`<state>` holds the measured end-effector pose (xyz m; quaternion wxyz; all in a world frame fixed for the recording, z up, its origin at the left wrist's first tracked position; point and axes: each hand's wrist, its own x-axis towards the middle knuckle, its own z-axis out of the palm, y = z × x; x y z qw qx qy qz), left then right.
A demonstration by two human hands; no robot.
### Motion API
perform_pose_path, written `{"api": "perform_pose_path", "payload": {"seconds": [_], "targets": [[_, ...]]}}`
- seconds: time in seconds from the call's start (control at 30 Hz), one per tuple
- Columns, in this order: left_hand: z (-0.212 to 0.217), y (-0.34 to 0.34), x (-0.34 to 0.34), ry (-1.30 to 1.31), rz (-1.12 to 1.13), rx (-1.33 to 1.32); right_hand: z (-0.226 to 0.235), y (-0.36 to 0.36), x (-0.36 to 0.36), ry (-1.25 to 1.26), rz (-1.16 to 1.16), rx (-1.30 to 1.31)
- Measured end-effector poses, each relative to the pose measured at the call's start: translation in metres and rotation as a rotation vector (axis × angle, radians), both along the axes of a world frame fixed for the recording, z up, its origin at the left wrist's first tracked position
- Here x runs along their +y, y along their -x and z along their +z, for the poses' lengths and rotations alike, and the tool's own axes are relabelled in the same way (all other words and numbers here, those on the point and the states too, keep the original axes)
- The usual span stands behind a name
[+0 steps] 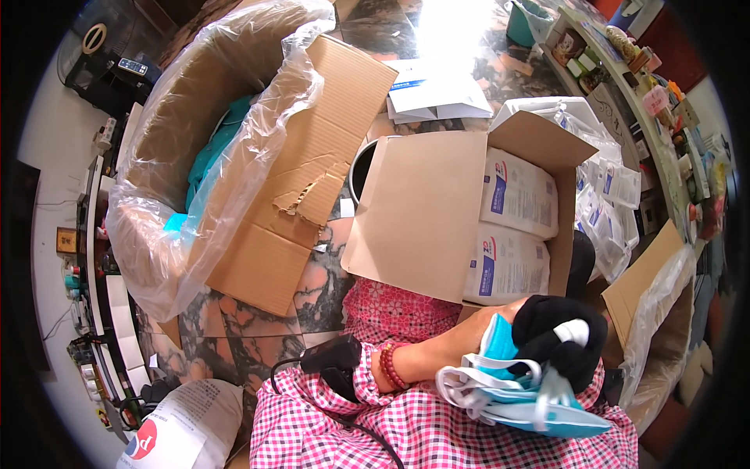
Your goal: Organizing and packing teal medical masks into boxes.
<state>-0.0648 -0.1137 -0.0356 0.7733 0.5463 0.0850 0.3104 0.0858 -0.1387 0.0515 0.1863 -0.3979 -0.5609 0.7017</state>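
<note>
My left forearm, with a red beaded bracelet, reaches across my lap to the right. My left hand (509, 314) is closed on a bunch of light-blue face masks (539, 418) with white ear loops; the masks hide most of its fingers. In a black glove, my right hand (556, 332) is curled against the same bunch, with a bit of white showing between its fingers. The hands overlap, so the black fingers are hard to separate. Just beyond stands an open cardboard box (426, 207) holding white plastic packs (512, 262) with blue and red print.
At left, a large carton (312, 148) lined with clear plastic (176, 273) holds teal items (219, 148). More small white packs (605, 207) lie at right, near another lined carton (664, 328). A white sack (191, 422) sits at lower left. A cluttered shelf (617, 70) runs along the right.
</note>
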Motion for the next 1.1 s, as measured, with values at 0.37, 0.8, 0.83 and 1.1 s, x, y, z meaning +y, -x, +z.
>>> {"api": "perform_pose_path", "payload": {"seconds": [0.37, 0.8, 0.83, 1.1], "targets": [[0.032, 0.04, -0.003, -0.39, -0.126, 0.243, 0.024, -0.058, -0.011, 0.109, 0.072, -0.057], [0.049, 0.084, -0.029, -0.478, -0.081, 0.345, 0.028, -0.072, -0.02, 0.113, 0.058, -0.064], [0.051, 0.084, -0.03, -0.464, -0.065, 0.335, 0.027, -0.071, -0.021, 0.11, 0.06, -0.064], [0.03, 0.046, 0.0, -0.299, 0.072, 0.381, 0.019, -0.068, 0.007, -0.088, 0.043, -0.065]]}}
